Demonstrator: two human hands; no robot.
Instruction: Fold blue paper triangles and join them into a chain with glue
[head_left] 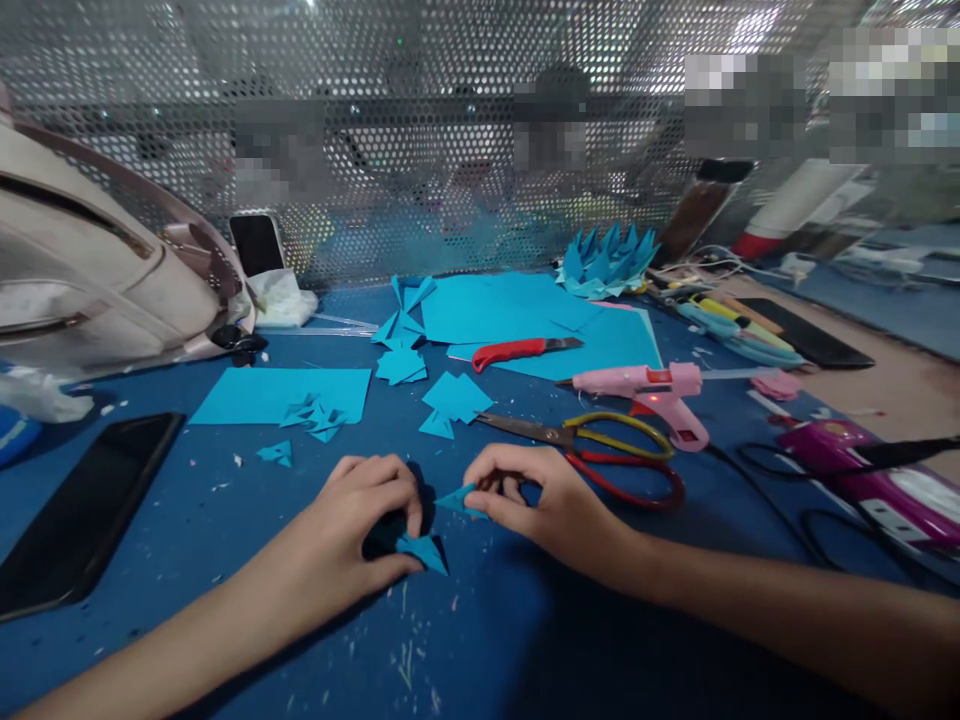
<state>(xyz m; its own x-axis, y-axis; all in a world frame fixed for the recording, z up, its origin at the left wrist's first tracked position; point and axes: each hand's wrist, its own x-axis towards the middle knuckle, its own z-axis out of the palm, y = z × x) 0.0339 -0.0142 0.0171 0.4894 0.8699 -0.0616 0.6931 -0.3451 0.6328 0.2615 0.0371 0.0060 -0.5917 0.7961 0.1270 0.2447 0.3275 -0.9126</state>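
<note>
My left hand [371, 515] grips a small folded blue paper piece [426, 552] between thumb and fingers, low over the table. Close by on the right, my right hand [529, 488] pinches a folded blue paper triangle [454, 499] by one end. The two papers are a short way apart, and the curled fingers partly hide both. Beyond my hands lie small square blue sheets [459, 394] with a folded piece at their near edge. More folded paper pieces [319, 413] rest on a blue paper strip [240, 393], and one lone folded piece [276, 453] sits nearer.
Scissors [559, 432], a pink glue gun [637, 383] with its cord, and a red-handled cutter [517, 352] lie beyond my right hand. A spiky blue paper model [609, 260] stands at the back. A dark phone [82, 510], a bag [105, 260] and a purple power strip [862, 480] flank the table.
</note>
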